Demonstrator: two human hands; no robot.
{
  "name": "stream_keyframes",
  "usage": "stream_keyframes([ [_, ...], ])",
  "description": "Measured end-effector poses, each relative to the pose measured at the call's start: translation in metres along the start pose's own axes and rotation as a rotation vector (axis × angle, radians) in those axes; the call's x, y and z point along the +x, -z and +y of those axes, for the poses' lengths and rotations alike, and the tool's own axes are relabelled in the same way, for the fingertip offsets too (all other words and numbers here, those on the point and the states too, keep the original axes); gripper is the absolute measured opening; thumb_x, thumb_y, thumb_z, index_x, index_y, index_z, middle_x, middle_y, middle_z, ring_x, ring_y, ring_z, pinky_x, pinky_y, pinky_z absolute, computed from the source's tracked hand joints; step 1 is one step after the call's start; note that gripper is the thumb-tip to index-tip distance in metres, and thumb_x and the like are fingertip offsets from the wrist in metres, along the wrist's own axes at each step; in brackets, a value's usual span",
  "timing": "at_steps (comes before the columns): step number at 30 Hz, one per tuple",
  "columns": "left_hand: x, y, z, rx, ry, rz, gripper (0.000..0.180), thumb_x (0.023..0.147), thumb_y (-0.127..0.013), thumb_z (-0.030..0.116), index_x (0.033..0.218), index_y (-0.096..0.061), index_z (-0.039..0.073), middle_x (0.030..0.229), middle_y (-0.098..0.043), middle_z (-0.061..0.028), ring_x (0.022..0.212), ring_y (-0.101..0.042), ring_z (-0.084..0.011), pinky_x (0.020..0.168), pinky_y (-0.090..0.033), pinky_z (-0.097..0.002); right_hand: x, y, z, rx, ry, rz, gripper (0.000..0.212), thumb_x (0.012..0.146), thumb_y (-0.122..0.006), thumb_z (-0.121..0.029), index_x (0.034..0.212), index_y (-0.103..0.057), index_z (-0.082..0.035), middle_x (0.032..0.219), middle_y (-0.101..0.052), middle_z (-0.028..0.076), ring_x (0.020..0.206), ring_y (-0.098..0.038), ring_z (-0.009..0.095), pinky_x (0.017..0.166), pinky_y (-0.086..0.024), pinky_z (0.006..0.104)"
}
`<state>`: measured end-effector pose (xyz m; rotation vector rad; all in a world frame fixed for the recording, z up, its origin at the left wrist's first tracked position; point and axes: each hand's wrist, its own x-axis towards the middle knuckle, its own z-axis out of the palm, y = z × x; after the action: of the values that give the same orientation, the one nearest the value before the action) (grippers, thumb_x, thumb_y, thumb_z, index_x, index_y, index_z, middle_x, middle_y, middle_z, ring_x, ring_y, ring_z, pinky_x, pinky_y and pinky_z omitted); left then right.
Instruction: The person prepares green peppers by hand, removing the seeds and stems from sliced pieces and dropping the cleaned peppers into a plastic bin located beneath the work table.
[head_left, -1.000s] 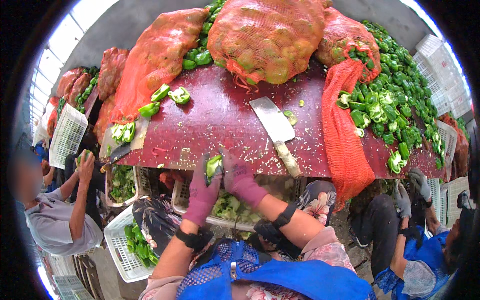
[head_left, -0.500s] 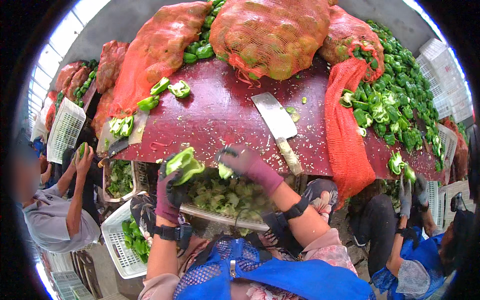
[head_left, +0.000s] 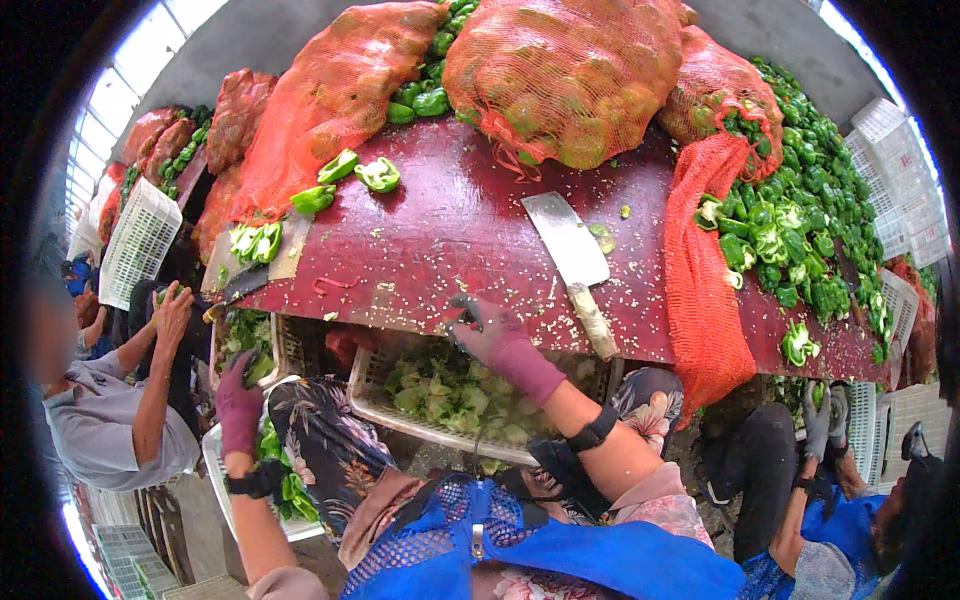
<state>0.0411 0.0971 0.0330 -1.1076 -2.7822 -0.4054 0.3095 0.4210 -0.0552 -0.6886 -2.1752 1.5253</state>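
My left hand [head_left: 238, 400], in a purple glove with dark fingertips, is at the left above a white crate [head_left: 214, 470] of green pepper pieces [head_left: 295, 495]. Its fingers look apart, and no pepper shows in them. At the table's near edge is my right hand [head_left: 497, 345], gloved alike, with bent fingers spread and nothing visible between them. Below it stands a pale crate [head_left: 440, 437] full of pepper cores and trimmings [head_left: 445, 395]. A broad cleaver [head_left: 566, 240] with a wrapped handle lies on the red table [head_left: 430, 230] to the right of that hand.
Red mesh sacks of peppers [head_left: 565, 80] stand along the table's far side. A heap of green peppers [head_left: 800, 210] covers the right. Cut peppers [head_left: 378, 175] and another knife [head_left: 245, 283] lie left. People work on both sides, one [head_left: 120, 430] at left, another [head_left: 820, 520] at right.
My left hand has moved left and down from the table edge, and the cut pepper it held is gone from it. The pale core has left my right hand.
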Motion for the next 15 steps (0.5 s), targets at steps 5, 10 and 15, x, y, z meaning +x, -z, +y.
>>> stream_keyframes([
  [5, 0.000, -0.003, -0.098, 0.115, 0.172, -0.226, 0.056, 0.070, -0.074, 0.021, 0.122, -0.058, 0.008, 0.117, -0.060, -0.0195, 0.108, -0.058, -0.0355, 0.093, -0.046, -0.0391, 0.005, -0.017, 0.014, 0.060, 0.039, -0.020, 0.051, 0.084, -0.062, -0.030, 0.125, -0.053, -0.002, 0.110, -0.063, 0.023, 0.102, -0.062, 0.033, 0.088, -0.049, 0.0395],
  [10, 0.107, -0.010, 0.031, -0.076, -0.158, -0.054, 0.049, 0.079, -0.070, 0.025, 0.124, -0.057, 0.009, 0.119, -0.060, -0.0166, 0.109, -0.057, -0.0358, 0.093, -0.045, -0.0387, -0.001, -0.002, 0.001, 0.079, 0.011, 0.012, 0.051, 0.085, -0.062, -0.032, 0.126, -0.052, -0.002, 0.105, -0.064, 0.022, 0.092, -0.064, 0.032, 0.080, -0.050, 0.0400],
  [15, 0.212, -0.063, 0.130, 0.057, -0.464, -0.056, 0.056, 0.081, -0.066, 0.030, 0.131, -0.049, 0.014, 0.133, -0.050, -0.0148, 0.115, -0.054, -0.0339, 0.096, -0.044, -0.0388, 0.000, 0.012, -0.011, -0.005, -0.035, 0.064, 0.051, 0.087, -0.063, -0.032, 0.127, -0.052, -0.002, 0.111, -0.062, 0.022, 0.099, -0.063, 0.032, 0.085, -0.049, 0.0396],
])
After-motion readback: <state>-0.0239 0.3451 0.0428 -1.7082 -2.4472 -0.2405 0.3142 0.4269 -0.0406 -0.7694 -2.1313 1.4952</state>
